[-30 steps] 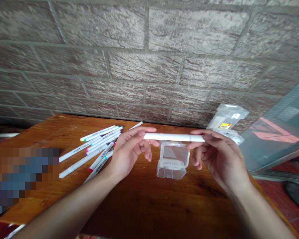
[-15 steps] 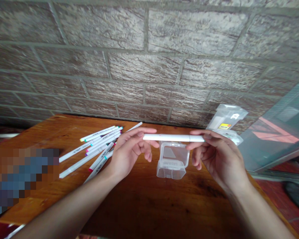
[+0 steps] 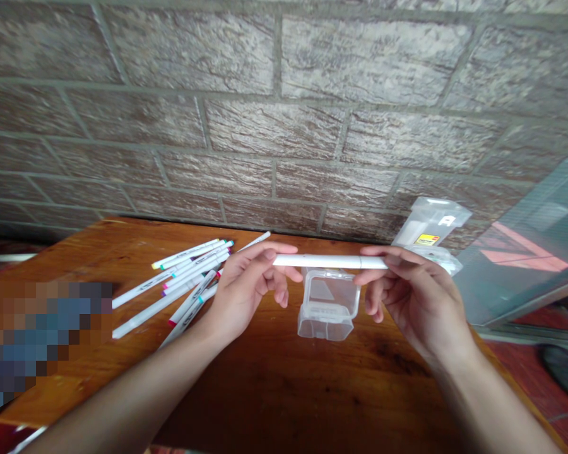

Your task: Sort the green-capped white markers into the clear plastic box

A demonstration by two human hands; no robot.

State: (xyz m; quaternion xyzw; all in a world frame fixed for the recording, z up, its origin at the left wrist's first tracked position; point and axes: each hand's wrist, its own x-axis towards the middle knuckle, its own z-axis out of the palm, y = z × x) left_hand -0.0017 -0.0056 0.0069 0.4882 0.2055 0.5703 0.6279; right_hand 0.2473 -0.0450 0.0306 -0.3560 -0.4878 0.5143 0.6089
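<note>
A white marker pen (image 3: pixel 329 261) is held level in the air between my two hands. My left hand (image 3: pixel 246 284) pinches one end between thumb and fingers, its lower fingers loosely curled. At the other end, my right hand (image 3: pixel 411 290) pinches the marker, and its fingertips hide that tip. Below and behind the marker, a small clear plastic box (image 3: pixel 329 312) lies on the table with its lid open. Several white markers (image 3: pixel 194 271) with coloured ends lie in a loose pile left of my left hand, which partly covers them.
The wooden table (image 3: pixel 284 384) stands against a stone-block wall (image 3: pixel 246 132). A taller clear plastic container (image 3: pixel 430 224) with a yellow label is behind my right hand. A glass panel (image 3: pixel 525 252) is at the right. A blurred-out patch covers something at the left edge.
Almost nothing differs. Both hands keep the marker in about the same place; my left fingertips have shifted very slightly along its end.
</note>
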